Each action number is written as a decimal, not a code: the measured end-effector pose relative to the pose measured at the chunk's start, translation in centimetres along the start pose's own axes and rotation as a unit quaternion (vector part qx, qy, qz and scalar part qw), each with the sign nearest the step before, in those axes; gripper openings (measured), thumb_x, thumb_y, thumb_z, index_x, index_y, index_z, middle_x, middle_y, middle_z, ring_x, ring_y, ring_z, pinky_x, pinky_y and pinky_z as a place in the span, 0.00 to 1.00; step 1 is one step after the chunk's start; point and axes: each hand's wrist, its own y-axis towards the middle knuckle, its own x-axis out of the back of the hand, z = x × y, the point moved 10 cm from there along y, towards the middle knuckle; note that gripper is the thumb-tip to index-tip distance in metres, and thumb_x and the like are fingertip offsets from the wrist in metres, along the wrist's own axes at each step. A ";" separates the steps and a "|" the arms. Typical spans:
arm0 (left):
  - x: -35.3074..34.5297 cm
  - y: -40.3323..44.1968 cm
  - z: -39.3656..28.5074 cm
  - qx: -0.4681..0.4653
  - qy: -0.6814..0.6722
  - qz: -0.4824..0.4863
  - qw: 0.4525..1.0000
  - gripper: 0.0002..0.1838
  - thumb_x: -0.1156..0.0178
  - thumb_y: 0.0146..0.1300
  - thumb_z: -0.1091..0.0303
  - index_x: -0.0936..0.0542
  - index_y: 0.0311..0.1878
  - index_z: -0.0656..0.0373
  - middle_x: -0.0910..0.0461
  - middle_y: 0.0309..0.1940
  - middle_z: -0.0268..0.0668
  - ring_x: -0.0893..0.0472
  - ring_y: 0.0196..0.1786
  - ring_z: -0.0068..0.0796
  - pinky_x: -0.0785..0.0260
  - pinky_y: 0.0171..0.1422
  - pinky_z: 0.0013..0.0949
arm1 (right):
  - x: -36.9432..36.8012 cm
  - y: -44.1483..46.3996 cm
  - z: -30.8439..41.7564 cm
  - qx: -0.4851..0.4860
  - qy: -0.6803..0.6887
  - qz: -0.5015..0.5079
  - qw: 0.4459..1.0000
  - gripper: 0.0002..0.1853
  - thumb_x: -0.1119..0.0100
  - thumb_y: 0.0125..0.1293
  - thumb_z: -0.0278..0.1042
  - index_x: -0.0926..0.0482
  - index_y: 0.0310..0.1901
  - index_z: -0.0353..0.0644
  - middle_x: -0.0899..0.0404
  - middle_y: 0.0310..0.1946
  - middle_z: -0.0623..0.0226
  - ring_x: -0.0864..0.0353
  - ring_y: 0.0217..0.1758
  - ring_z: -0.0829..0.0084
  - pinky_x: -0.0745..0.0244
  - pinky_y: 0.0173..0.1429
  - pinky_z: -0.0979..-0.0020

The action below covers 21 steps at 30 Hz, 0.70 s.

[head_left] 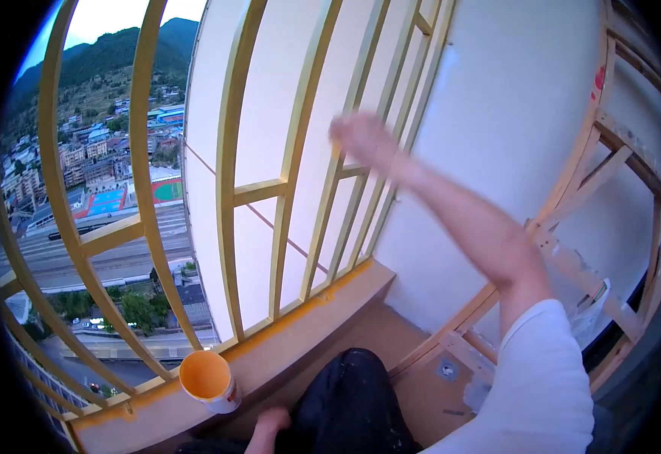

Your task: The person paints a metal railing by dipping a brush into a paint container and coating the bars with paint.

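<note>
My right hand [364,140] is raised at the yellow-painted metal railing [294,155], by one of its upright bars. It looks closed, but motion smears it. A small yellow patch shows just below the fingers; whether that is a held tool or the bar, I cannot make out. Low in the view, my left hand [272,418] is beside my dark trouser leg, its fingers mostly hidden. Near it, a white bucket [228,401] with orange-yellow paint inside its wall stands on the ledge [311,318] at the foot of the railing.
Orange-yellow paint marks run along the ledge. A white wall [489,113] stands on the right, with a wooden frame [572,178] in front of it. Beyond the bars lie a pale wall, a town far below and hills. Brown floor [387,340] lies past my knee.
</note>
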 end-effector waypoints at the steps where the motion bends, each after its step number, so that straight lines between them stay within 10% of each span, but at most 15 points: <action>1: 0.7 -0.8 -0.5 -0.011 0.006 -0.014 1.000 0.21 0.45 0.61 0.63 0.17 0.56 0.54 0.21 0.60 0.47 0.21 0.62 0.48 0.29 0.66 0.48 | 5.9 1.8 0.1 0.076 -0.037 -0.117 0.990 0.11 0.50 0.63 0.34 0.21 0.31 0.36 0.21 0.28 0.46 0.19 0.34 0.49 0.23 0.45 0.51; 5: 1.5 -1.0 -0.8 -0.022 -0.001 -0.035 0.999 0.21 0.45 0.61 0.61 0.17 0.56 0.54 0.21 0.59 0.46 0.21 0.62 0.48 0.28 0.65 0.48 | 15.4 4.0 3.1 0.184 -0.294 -0.300 0.889 0.06 0.45 0.61 0.28 0.19 0.31 0.40 0.19 0.33 0.56 0.19 0.43 0.57 0.21 0.46 0.57; 9: 0.5 0.4 -0.1 -0.012 -0.015 -0.038 0.999 0.20 0.42 0.60 0.60 0.16 0.54 0.52 0.19 0.58 0.44 0.21 0.62 0.47 0.28 0.63 0.49 | 0.1 -1.1 4.9 0.243 -0.170 0.013 0.955 0.08 0.46 0.64 0.29 0.16 0.35 0.42 0.19 0.34 0.57 0.18 0.46 0.58 0.21 0.52 0.59; 12: 3.0 -3.1 -2.3 -0.085 -0.038 -0.124 0.988 0.18 0.47 0.61 0.60 0.14 0.42 0.62 0.17 0.45 0.57 0.17 0.51 0.53 0.24 0.56 0.50 | 2.2 1.0 2.5 0.017 -0.016 0.025 0.999 0.10 0.47 0.66 0.33 0.15 0.35 0.42 0.17 0.34 0.53 0.17 0.43 0.55 0.21 0.50 0.57; 16: 2.8 -3.1 -2.4 -0.064 -0.039 -0.100 0.992 0.19 0.47 0.58 0.66 0.15 0.48 0.62 0.18 0.50 0.55 0.18 0.55 0.51 0.25 0.59 0.48 | 17.1 8.3 -0.1 0.037 -0.221 -0.223 0.949 0.11 0.46 0.66 0.33 0.17 0.32 0.38 0.17 0.32 0.52 0.16 0.42 0.55 0.19 0.44 0.57; 21: 3.0 -3.0 -2.5 -0.071 -0.045 -0.106 0.991 0.19 0.46 0.57 0.67 0.15 0.49 0.60 0.18 0.50 0.55 0.17 0.54 0.51 0.25 0.58 0.48 | 7.1 5.5 2.0 0.193 -0.407 -0.055 0.891 0.07 0.43 0.62 0.31 0.18 0.31 0.39 0.18 0.32 0.59 0.17 0.40 0.61 0.18 0.42 0.61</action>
